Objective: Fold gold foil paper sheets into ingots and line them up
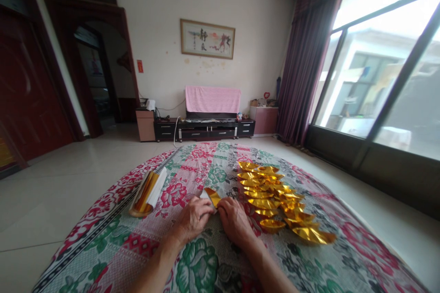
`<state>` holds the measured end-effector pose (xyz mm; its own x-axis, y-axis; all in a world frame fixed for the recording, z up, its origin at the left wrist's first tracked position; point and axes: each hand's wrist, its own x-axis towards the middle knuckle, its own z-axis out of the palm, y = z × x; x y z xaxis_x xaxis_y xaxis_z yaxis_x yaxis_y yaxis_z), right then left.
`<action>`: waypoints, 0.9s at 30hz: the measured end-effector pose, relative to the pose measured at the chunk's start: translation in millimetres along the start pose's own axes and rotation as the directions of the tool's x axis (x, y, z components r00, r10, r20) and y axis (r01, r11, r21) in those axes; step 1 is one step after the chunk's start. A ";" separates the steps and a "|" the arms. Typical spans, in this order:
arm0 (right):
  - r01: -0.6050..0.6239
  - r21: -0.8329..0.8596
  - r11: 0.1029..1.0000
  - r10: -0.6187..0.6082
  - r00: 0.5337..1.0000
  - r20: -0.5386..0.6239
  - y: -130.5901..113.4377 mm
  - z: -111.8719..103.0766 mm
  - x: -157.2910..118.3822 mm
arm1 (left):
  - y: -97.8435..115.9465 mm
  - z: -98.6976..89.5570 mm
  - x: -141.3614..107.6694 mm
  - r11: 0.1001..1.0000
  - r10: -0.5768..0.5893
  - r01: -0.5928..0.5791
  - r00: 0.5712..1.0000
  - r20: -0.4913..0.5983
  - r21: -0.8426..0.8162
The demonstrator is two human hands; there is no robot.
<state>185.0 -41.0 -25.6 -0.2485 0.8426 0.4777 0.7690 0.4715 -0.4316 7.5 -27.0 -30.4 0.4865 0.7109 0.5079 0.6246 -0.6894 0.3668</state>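
Note:
A partly folded piece of gold paper with a white back lies between my two hands, just above the cloth. My left hand is closed on its left side, where the white face shows. On its right edge, my right hand has bent fingers pressed to the paper. Some fingertips are hidden behind the knuckles. To the right, several folded gold paper ingots stand in two rough rows. On the left rests a curled stack of gold and white paper sheets.
A flowered cloth covers the round table under my hands. Beyond it, a low black cabinet stands by the wall, bearing something under a pink cloth. Purple curtains hang beside large windows on the right.

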 end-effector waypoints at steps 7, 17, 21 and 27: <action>0.025 0.052 0.998 -0.025 1.000 -0.005 5.9 2.2 0.8 | 8.7 -4.7 1.5 0.998 0.055 -0.056 0.998 0.024 0.028; -0.005 -0.073 0.997 0.006 1.000 0.005 1.9 3.1 -0.3 | 4.7 -2.2 2.9 0.999 0.050 -0.051 0.997 0.061 0.002; -0.013 -0.104 0.994 0.014 1.000 0.007 0.0 3.7 -0.5 | 7.1 -2.6 3.3 0.999 0.031 -0.030 0.998 0.059 -0.024; -0.008 -0.032 0.999 0.008 1.000 0.007 4.0 3.3 1.1 | 8.5 2.2 3.9 0.995 -0.068 0.068 0.998 -0.011 -0.070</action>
<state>185.9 -37.3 -29.4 -0.2462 0.8481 0.4691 0.7895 0.4562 -0.4105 16.0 -29.7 -27.0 0.4357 0.7549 0.4902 0.6119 -0.6478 0.4538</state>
